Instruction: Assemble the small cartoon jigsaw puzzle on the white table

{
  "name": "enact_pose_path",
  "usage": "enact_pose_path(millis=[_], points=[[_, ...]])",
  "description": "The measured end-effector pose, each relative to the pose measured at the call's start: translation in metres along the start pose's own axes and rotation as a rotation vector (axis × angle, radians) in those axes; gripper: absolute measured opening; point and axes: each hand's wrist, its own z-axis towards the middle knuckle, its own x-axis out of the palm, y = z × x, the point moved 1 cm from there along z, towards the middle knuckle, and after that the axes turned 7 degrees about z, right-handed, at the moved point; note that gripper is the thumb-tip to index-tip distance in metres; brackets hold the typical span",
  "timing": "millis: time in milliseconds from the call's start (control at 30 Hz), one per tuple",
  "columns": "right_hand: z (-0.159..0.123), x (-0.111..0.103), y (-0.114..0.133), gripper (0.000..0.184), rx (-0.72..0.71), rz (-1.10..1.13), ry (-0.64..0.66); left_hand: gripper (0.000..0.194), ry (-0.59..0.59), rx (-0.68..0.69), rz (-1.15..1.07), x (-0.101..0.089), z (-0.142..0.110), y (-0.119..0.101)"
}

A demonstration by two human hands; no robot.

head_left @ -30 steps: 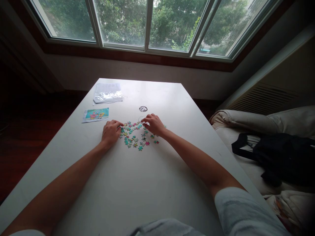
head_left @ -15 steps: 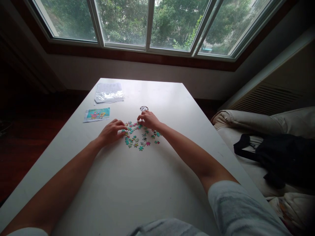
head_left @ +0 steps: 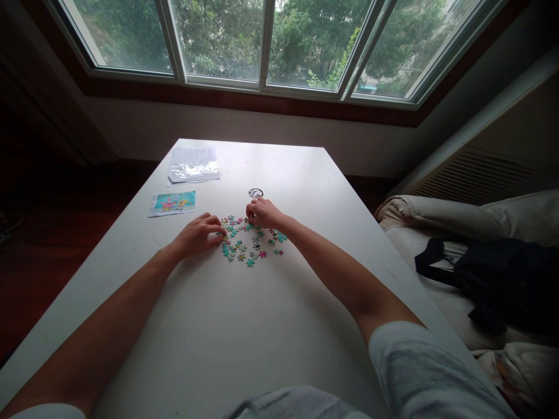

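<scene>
Loose jigsaw puzzle pieces [head_left: 241, 249] in teal, pink, yellow and white lie scattered on the white table [head_left: 244, 326]. At the left edge of the pile my left hand [head_left: 201, 233] rests with thumb and forefinger bent round a puzzle piece [head_left: 224, 232]. My right hand [head_left: 263, 213] is at the far side of the pile, its fingers curled down among the pieces; what they grip is hidden. Just beyond it lies a small round dark-rimmed thing [head_left: 255, 192], its kind unclear.
A colourful cartoon picture card [head_left: 174, 202] lies to the left, with papers in a clear plastic sleeve [head_left: 194, 165] behind it. On the right stands a pale couch [head_left: 437, 218] with a dark bag or garment [head_left: 506, 279]. A window [head_left: 262, 46] is beyond the table.
My right hand has come down onto the far pieces, and a thin clear ring seen by its fingers earlier no longer shows. My left hand's fingers have reached slightly right, over the pile's edge.
</scene>
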Motion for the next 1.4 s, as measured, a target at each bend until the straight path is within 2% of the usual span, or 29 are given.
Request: enact_pose_path(millis=[267, 400, 533, 767, 1033, 1400], points=[[-0.018, 0.000, 0.007, 0.008, -0.104, 0.249, -0.147, 0.021, 0.013, -0.004, -0.058, -0.001, 0.001, -0.003], [-0.032, 0.002, 0.015, 0.012, -0.177, 0.345, -0.098, 0.020, 0.020, -0.023, -0.074, -0.003, 0.002, -0.005], [-0.040, 0.010, 0.018, 0.012, -0.181, 0.378, -0.029, 0.019, 0.037, -0.063, -0.093, -0.001, 0.002, -0.006], [-0.044, 0.021, 0.018, 0.013, -0.235, 0.299, -0.101, 0.018, 0.083, -0.143, -0.105, -0.002, 0.003, -0.011], [-0.057, 0.025, 0.016, 0.011, -0.127, 0.180, -0.181, 0.022, 0.061, -0.161, -0.093, 0.001, 0.001, -0.013], [-0.075, 0.028, 0.004, 0.007, -0.095, 0.109, -0.216, 0.020, 0.061, -0.159, -0.093, 0.002, 0.006, -0.019]])
